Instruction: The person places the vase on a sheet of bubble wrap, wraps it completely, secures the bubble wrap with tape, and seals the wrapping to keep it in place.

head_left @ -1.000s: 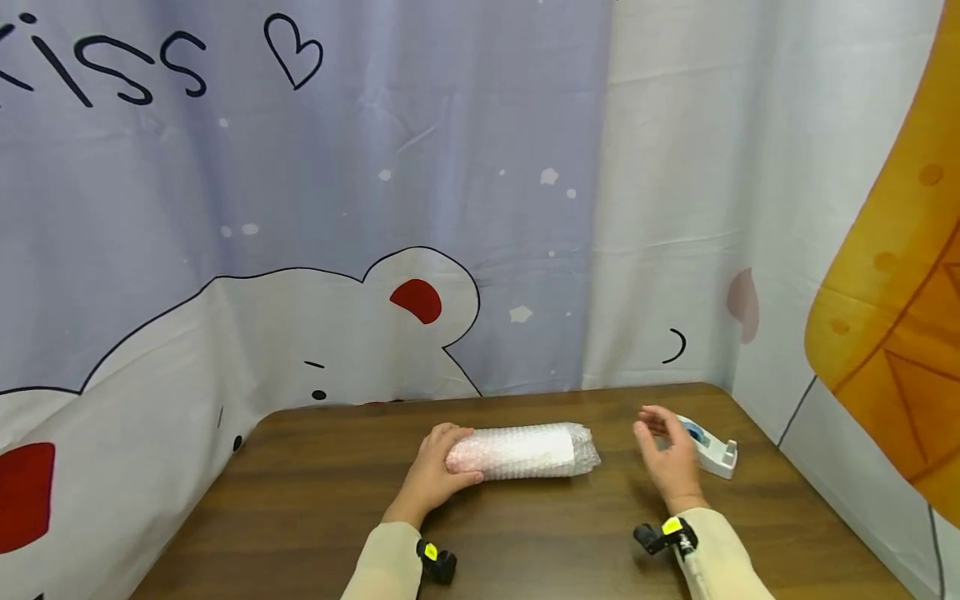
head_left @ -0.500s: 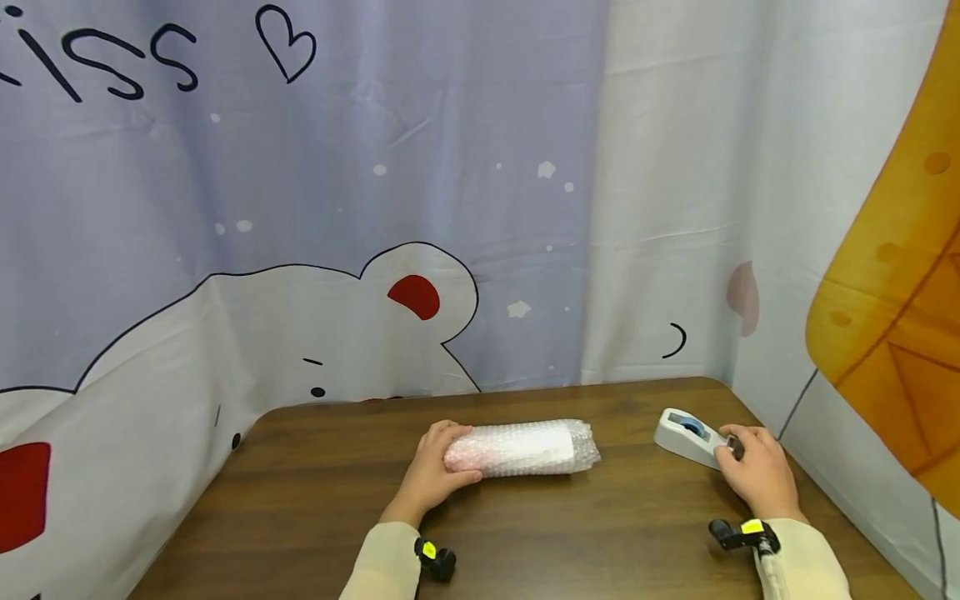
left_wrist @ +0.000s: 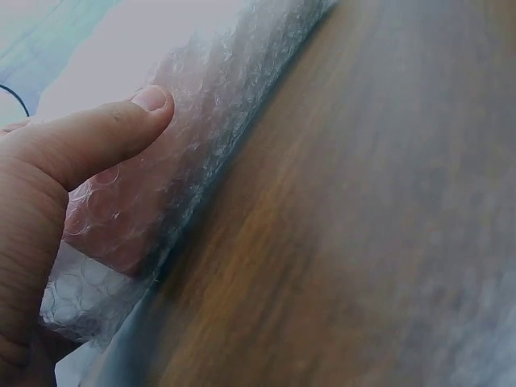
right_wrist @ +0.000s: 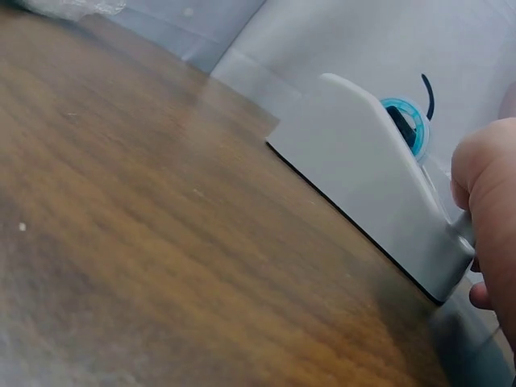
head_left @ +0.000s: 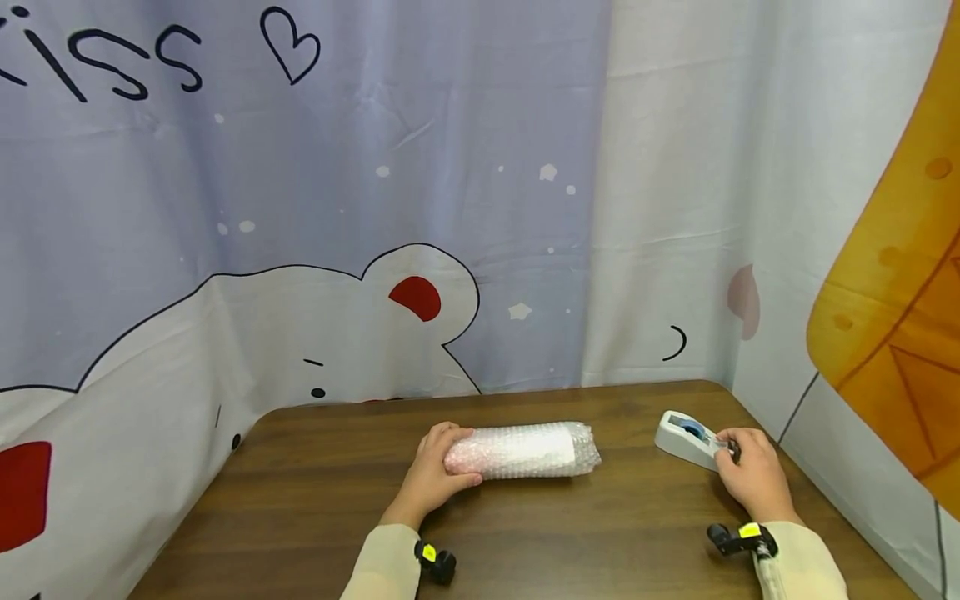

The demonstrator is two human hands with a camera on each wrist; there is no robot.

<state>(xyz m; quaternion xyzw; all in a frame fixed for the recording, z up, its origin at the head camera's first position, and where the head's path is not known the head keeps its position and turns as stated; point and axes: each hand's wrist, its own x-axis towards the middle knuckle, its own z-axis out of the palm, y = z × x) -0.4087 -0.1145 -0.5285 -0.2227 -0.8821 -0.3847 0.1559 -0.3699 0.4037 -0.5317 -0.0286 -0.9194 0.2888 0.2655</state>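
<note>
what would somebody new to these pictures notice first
Probably the big cartoon curtain behind the brown table, with a heart drawn at its upper left. Next, the bubble-wrapped package on the table, its left end gripped by the left hand. Then, to its right, the white tape dispenser, with the right hand at its cutter end.
</note>
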